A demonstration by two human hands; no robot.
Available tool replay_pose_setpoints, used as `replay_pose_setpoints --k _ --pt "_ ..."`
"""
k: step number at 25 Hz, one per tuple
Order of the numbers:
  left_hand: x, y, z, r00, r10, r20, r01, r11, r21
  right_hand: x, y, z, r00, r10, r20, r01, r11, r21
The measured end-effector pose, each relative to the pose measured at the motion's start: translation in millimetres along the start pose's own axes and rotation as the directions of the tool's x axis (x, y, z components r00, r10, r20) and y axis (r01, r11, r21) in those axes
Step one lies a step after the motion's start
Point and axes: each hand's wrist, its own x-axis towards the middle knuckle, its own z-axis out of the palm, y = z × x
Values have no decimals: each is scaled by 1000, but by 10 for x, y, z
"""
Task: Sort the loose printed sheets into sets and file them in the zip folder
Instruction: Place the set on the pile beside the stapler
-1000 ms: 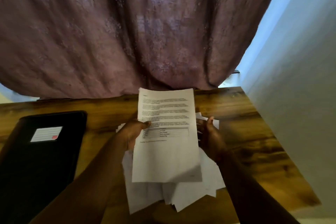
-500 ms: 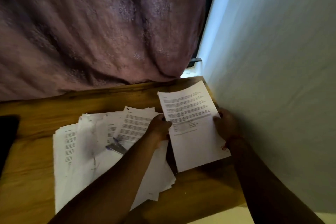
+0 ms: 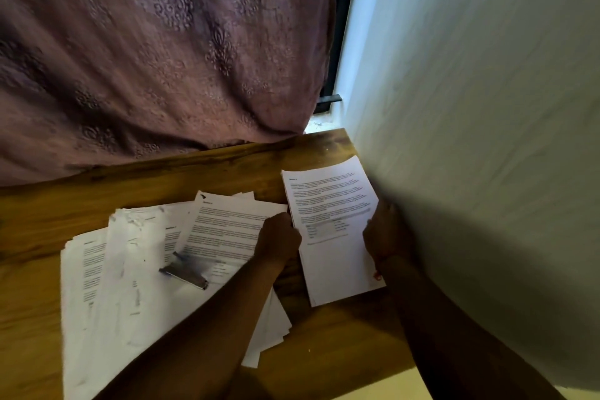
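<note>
While both hands grip its side edges, printed sheet [image 3: 331, 224] between left hand [image 3: 278, 239], right hand [image 3: 384, 237].

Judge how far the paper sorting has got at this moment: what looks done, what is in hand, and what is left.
Done: little; no finished sets show. In hand: the left hand and right hand hold one printed sheet at the table's right end, by the wall. Left: the loose pile, with a pen on it, is unsorted; no zip folder is in view.

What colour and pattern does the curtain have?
Dusty mauve curtain with embossed floral motifs, seen in the head view.
</note>
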Motion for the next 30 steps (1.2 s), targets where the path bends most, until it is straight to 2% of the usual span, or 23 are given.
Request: replay_pose_setpoints --k 3,5,8,9,12,15,17,19,22,23,26,28,29,30 --pt "13 -17 0 998 65 -9 -64 996 66 -60 -7 99 996 -67 -66 59 991 -123" --pt "12 -26 -22 997 76 -28 -73 993 94 -112 -43 121 989 -106 -104 90 985 -144" --pt "-24 -40 -133 992 55 -116 -41 991 127 -269 -211 109 940 -272 -205 258 962 -95" --pt "-50 -67 -191 986 60 -157 -36 988 151 -375 -308 135 921 -336 -197 335 941 -37" --pt "-139 -325 -429 955 103 -277 -39 973 227 -816 -735 320 892 -450 -45 450 874 181" --pt "-239 -829 -683 906 245 -344 -106 920 377 -1102 -1114 588 896 -406 181 360 901 240" --pt "-334 -1188 -848 910 296 -292 -128 868 480 -1139 -1282 671 894 -381 233 325 913 248" --pt "-467 -1538 -1021 920 350 -178 -206 816 540 -1148 -1423 714 886 -391 249 344 915 210" --pt "-659 -1992 -1275 917 397 36 -346 747 568 -1234 -1586 789 834 -484 266 486 872 62" --pt "-695 -2076 -1318 909 409 80 -378 729 571 -1284 -1630 802 814 -522 254 522 850 71" --pt "-774 -2189 -1407 916 399 43 -364 782 506 -1612 -1874 872 694 -693 194 662 720 208" --pt "-805 -2255 -1466 933 360 -22 -319 852 415 -1880 -2092 983 596 -772 221 762 631 148" --pt "-814 -2301 -1493 937 347 -39 -308 874 376 -1983 -2186 1053 589 -768 252 779 622 76" --pt "-820 -2344 -1520 939 342 -46 -305 885 352 -2051 -2260 1121 614 -745 261 772 636 -2"
